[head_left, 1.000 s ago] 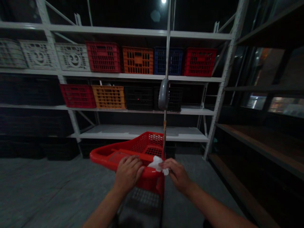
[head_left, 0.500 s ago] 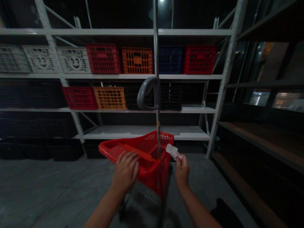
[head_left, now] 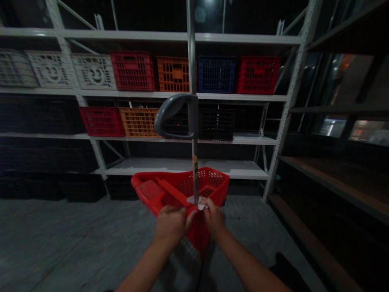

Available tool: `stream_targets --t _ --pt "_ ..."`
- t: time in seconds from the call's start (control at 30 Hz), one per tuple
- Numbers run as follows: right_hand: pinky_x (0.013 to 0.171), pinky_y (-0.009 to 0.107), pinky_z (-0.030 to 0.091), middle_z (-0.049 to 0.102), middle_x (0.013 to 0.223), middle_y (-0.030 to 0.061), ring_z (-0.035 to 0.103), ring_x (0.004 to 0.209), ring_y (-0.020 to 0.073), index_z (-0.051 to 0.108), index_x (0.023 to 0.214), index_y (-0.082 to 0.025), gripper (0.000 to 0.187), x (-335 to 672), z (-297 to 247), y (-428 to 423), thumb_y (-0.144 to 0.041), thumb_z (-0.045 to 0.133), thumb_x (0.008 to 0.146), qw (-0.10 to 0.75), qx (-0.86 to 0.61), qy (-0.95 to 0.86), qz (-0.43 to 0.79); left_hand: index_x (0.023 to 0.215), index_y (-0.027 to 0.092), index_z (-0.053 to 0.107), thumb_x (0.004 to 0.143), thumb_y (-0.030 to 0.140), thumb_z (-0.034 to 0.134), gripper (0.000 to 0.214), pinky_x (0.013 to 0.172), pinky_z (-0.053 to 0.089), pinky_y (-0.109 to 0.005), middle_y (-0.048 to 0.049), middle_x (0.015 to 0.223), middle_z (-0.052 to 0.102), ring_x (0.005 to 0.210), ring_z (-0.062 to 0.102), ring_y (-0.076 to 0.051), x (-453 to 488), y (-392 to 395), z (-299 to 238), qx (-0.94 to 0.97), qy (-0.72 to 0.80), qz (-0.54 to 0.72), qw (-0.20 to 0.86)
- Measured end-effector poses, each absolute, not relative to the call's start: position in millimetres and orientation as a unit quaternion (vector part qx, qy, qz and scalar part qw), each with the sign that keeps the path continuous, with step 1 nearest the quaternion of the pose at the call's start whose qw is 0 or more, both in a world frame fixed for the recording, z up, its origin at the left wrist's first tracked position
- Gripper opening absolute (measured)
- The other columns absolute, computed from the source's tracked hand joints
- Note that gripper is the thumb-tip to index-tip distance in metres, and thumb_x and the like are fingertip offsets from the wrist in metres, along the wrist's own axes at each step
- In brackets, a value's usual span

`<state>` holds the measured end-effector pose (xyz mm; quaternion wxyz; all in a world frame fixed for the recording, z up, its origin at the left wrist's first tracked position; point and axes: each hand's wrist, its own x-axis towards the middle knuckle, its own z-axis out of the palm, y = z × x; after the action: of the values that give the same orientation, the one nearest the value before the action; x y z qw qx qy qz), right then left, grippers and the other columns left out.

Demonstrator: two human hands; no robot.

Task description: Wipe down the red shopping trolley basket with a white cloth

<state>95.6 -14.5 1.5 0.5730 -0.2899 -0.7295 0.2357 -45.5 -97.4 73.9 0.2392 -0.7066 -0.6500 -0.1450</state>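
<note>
A red plastic shopping cart (head_left: pixel 148 205) with a perforated basket stands on the floor before me. My left hand (head_left: pixel 172 223) is closed over its near rim. My right hand (head_left: pixel 213 215) pinches a crumpled white tissue (head_left: pixel 201 206) against the rim, at the foot of a metal pole (head_left: pixel 195 150). Some white also shows just left of the pole, and part of the tissue is hidden by it and my fingers. The pole rises from the cart's near corner and carries a grey loop handle (head_left: pixel 159 121). A worn yellowish sticker (head_left: pixel 195 162) is on the pole below that handle.
White shelving (head_left: pixel 258 174) stands behind the cart, with red, orange, blue, white and black crates on it, such as a blue crate (head_left: pixel 216 75). Darker shelves (head_left: pixel 328 182) run along the right. Grey concrete floor (head_left: pixel 75 247) lies around the cart.
My right hand has moved left and brought the tissue to the pole's foot. My left hand has slid right along the rim and closed on it. The cart has turned a little.
</note>
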Motion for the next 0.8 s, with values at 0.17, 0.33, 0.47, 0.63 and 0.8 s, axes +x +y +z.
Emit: stream_targets --t 0.17,0.33,0.47,0.63,0.8 --pt "0.098 0.039 0.032 0.065 0.101 0.0026 0.054 0.103 0.0184 0.064 0.083 -0.023 0.035 107.6 -3.0 -2.4 -0.001 0.045 0.064 0.555 -0.263 -0.752 0.238 0.069 0.02 0.065 0.083 0.052 0.029 0.051 0.068 0.041 -0.034 -0.0084 0.064 0.067 0.067 0.061 -0.022 -59.8 -101.5 73.3 -0.713 -0.638 -0.159 0.242" --pt "0.089 0.036 0.042 0.064 0.101 0.0028 0.057 0.098 0.0187 0.063 0.087 -0.023 0.038 103.4 -5.7 -5.2 -0.001 0.041 0.066 0.559 -0.322 -0.724 0.244 0.073 0.019 0.067 0.083 0.052 0.028 0.051 0.066 0.042 -0.032 -0.0087 0.065 0.067 0.068 0.06 -0.021 -77.1 -99.2 72.8 -0.728 -0.625 -0.164 0.229" --pt "0.092 0.033 0.039 0.06 0.111 0.0025 0.053 0.105 0.0161 0.059 0.094 -0.023 0.039 88.8 -4.0 -29.1 -0.001 0.038 0.07 0.55 -0.268 -0.752 0.245 0.073 0.02 0.066 0.084 0.051 0.029 0.05 0.067 0.042 -0.031 -0.0058 0.065 0.066 0.065 0.058 -0.017 -90.0 -94.7 71.8 -0.754 -0.599 -0.167 0.21" --pt "0.087 0.032 0.041 0.063 0.098 0.0053 0.055 0.097 0.0178 0.06 0.088 -0.02 0.036 100.6 -3.5 -18.3 0.001 0.04 0.066 0.49 -0.335 -0.785 0.176 0.075 0.021 0.066 0.082 0.051 0.036 0.043 0.068 0.04 -0.029 -0.0029 0.066 0.067 0.067 0.057 -0.016 -107.2 -88.2 68.9 -0.78 -0.552 -0.207 0.211" --pt "0.074 0.028 0.044 0.063 0.084 0.0036 0.058 0.08 0.0171 0.061 0.089 -0.02 0.028 116.4 13.5 9.7 -0.006 0.043 0.073 0.449 -0.406 -0.776 0.178 0.08 0.023 0.066 0.078 0.053 0.043 0.038 0.081 0.037 -0.033 -0.0006 0.071 0.068 0.074 0.057 -0.017 -132.0 -80.0 69.2 -0.806 -0.521 -0.214 0.183"
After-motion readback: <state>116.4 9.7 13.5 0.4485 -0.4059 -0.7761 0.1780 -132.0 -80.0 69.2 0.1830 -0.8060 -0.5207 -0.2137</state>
